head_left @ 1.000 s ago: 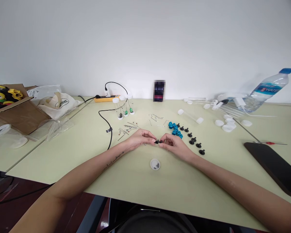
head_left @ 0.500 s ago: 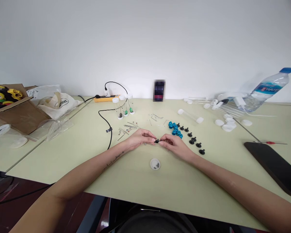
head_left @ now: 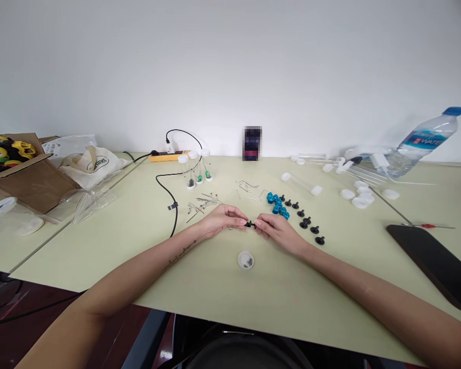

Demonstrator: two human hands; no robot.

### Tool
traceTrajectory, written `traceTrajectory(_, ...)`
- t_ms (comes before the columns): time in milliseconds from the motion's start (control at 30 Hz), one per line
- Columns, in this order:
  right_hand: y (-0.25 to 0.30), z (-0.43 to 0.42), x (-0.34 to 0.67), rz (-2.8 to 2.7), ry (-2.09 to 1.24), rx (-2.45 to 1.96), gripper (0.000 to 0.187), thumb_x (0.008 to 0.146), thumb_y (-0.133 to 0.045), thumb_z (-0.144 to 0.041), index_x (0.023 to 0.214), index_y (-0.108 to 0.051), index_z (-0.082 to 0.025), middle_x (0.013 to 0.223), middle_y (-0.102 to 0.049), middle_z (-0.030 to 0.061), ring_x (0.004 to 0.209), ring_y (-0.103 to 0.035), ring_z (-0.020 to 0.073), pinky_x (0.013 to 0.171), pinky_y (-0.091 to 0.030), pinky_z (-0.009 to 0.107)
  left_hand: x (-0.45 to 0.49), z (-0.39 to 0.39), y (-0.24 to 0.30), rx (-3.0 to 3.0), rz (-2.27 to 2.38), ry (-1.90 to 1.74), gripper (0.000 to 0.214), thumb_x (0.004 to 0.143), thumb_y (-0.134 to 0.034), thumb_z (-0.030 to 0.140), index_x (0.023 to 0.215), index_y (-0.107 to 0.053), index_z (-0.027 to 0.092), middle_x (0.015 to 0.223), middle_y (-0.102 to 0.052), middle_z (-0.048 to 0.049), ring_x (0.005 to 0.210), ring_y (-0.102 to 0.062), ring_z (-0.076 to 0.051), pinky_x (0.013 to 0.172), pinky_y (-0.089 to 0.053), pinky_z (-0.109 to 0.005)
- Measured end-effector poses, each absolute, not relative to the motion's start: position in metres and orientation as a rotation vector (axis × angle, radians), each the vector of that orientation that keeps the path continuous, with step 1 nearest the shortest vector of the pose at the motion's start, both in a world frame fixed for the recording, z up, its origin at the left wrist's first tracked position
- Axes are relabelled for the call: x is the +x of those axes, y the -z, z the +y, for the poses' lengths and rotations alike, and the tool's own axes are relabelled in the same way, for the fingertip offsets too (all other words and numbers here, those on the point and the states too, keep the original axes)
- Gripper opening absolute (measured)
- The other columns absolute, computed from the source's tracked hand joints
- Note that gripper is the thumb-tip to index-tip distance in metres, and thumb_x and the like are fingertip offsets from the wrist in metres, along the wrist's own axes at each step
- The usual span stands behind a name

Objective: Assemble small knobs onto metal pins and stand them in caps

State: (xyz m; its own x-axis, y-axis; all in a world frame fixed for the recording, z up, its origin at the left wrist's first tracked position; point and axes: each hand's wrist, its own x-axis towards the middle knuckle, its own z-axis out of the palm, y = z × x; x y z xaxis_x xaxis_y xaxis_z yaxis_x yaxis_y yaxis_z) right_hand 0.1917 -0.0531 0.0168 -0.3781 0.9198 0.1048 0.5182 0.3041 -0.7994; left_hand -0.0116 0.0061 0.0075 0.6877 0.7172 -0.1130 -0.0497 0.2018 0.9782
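Note:
My left hand (head_left: 223, 217) and my right hand (head_left: 272, 228) meet over the middle of the pale green table (head_left: 215, 287). Both pinch one small black part (head_left: 249, 224) between their fingertips, a little above the tabletop. Just behind my right hand lie a cluster of blue knobs (head_left: 277, 204) and a row of several black knobs (head_left: 308, 225). A small white cap (head_left: 246, 260) with tiny dark bits in it rests in front of my hands. Thin metal pins (head_left: 202, 204) are scattered behind my left hand.
A black cable (head_left: 171, 196) runs from an orange power strip (head_left: 168, 155). Capped vials (head_left: 195, 174) stand at the back; white caps (head_left: 359, 196) and tubes sit right, beside a lying water bottle (head_left: 418, 141). A dark tablet (head_left: 434, 264) lies far right, a cardboard box (head_left: 21, 171) far left.
My right hand's fingertips have shifted slightly on the black part; both hands otherwise stay in place.

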Motion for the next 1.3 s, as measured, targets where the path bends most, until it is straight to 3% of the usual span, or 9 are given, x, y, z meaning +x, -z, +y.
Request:
traceTrajectory(233, -0.0165, -0.0536, 0.1918, -2.012, -0.891, -1.311, 0.033, 0.085, -0.041, -0.047, 0.074, -0.054, -0.018, 0.058, -0.048, -0.0021, 0.054, -0.043, 0.011, 0.051, -0.031, 0.023, -0.0117, 0.0063, -0.0074, 1.267, 0.654, -0.579, 0.032, 0.057, -0.076, 0.024, 0.083, -0.065, 0.01, 0.078, -0.066, -0.0073, 0.076, -0.064, -0.017, 0.079, -0.047, -0.03)
traceTrajectory(567, -0.0153, -0.0544, 0.1906, -1.947, -0.948, -1.302, 0.023, 0.079, -0.052, -0.042, 0.08, -0.055, -0.019, 0.065, -0.05, -0.0021, 0.056, -0.041, 0.0103, 0.05, -0.031, 0.022, -0.0117, 0.0067, -0.007, 1.295, 0.673, -0.579, 0.031, 0.057, -0.076, 0.024, 0.083, -0.066, 0.011, 0.078, -0.067, -0.0069, 0.073, -0.063, -0.015, 0.072, -0.047, -0.026)
traceTrajectory(1033, -0.0157, -0.0544, 0.19, -1.936, -0.939, -1.303, 0.026, 0.079, -0.051, -0.044, 0.08, -0.055, -0.018, 0.068, -0.052, -0.0008, 0.057, -0.043, 0.0104, 0.049, -0.033, 0.022, -0.011, 0.0058, -0.008, 1.283, 0.686, -0.584, 0.033, 0.056, -0.076, 0.025, 0.083, -0.066, 0.01, 0.076, -0.067, -0.0072, 0.072, -0.063, -0.016, 0.071, -0.047, -0.026)
traceTrajectory(1300, -0.0134, -0.0542, 0.1911, -1.905, -0.971, -1.29, 0.025, 0.075, -0.056, -0.043, 0.081, -0.054, -0.019, 0.058, -0.048, -0.0035, 0.053, -0.04, 0.0099, 0.047, -0.032, 0.021, -0.0107, 0.0053, -0.008, 1.304, 0.693, -0.579, 0.033, 0.055, -0.077, 0.027, 0.082, -0.066, 0.011, 0.074, -0.067, -0.0066, 0.071, -0.063, -0.015, 0.072, -0.047, -0.027)
